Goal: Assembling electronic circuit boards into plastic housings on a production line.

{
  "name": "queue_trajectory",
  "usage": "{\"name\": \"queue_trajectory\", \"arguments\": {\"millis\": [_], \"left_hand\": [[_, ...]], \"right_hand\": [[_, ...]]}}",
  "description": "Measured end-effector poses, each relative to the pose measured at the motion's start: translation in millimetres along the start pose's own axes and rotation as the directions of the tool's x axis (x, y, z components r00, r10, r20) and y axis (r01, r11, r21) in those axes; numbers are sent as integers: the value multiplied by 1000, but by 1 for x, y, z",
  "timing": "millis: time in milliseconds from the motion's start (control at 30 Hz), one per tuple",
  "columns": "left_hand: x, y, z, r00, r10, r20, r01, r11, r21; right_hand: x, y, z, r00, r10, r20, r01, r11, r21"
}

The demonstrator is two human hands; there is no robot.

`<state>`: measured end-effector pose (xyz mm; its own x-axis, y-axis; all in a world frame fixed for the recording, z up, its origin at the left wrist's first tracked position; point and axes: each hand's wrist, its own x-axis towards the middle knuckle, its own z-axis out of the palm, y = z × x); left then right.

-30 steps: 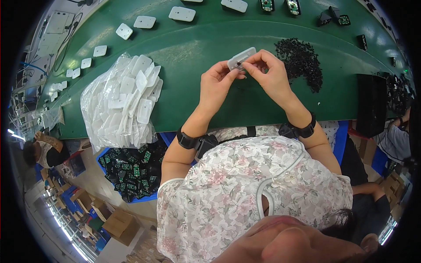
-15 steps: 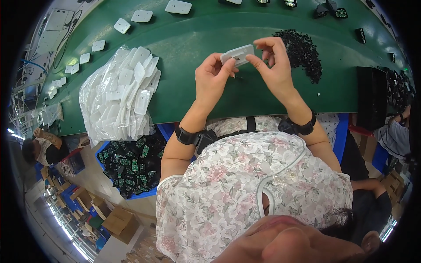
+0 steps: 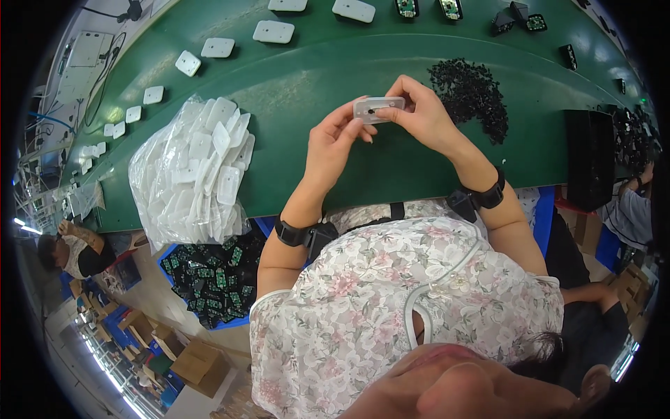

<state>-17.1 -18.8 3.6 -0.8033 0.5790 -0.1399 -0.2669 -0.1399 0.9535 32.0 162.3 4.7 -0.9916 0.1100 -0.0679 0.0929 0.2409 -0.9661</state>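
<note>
Above the green table I hold a small white plastic cover (image 3: 365, 104), its hollow side facing me. My left hand (image 3: 335, 136) is closed on its left end, thumb at the lower edge. My right hand (image 3: 421, 115) is closed at the right end, its thumb pressed inside the cover by a small dark spot at the middle. Whether that spot is a loose part or a hole I cannot make out. A pile of small black plastic parts (image 3: 469, 94) lies just right of my right hand.
An open clear bag of white covers (image 3: 188, 167) sits left on the green table (image 3: 293, 91). A curved row of white covers (image 3: 273, 31) runs along the far side. Below the table edge stands a blue bin of green circuit boards (image 3: 216, 279). A black box (image 3: 587, 159) is at right.
My right hand has come in from raised, spread fingers to grip the cover's right end. The cover has levelled and turned its hollow side more toward me.
</note>
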Motion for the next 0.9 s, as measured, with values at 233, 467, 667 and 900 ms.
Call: {"name": "queue_trajectory", "arguments": {"millis": [233, 467, 667, 900], "left_hand": [[45, 3, -41, 977, 103, -186, 27, 807, 589], [58, 3, -31, 921, 387, 49, -194, 346, 918], [23, -6, -17, 873, 474, 114, -178, 92, 980], [37, -15, -27, 803, 494, 334, -465, 168, 869]], "right_hand": [[93, -22, -59, 823, -453, -343, 25, 633, -774], [151, -54, -88, 958, 31, -285, -271, 426, -863], [98, 2, -85, 964, -137, -229, 126, 990, -61], [43, 17, -59, 948, -317, 4, 252, 745, -617]]}}
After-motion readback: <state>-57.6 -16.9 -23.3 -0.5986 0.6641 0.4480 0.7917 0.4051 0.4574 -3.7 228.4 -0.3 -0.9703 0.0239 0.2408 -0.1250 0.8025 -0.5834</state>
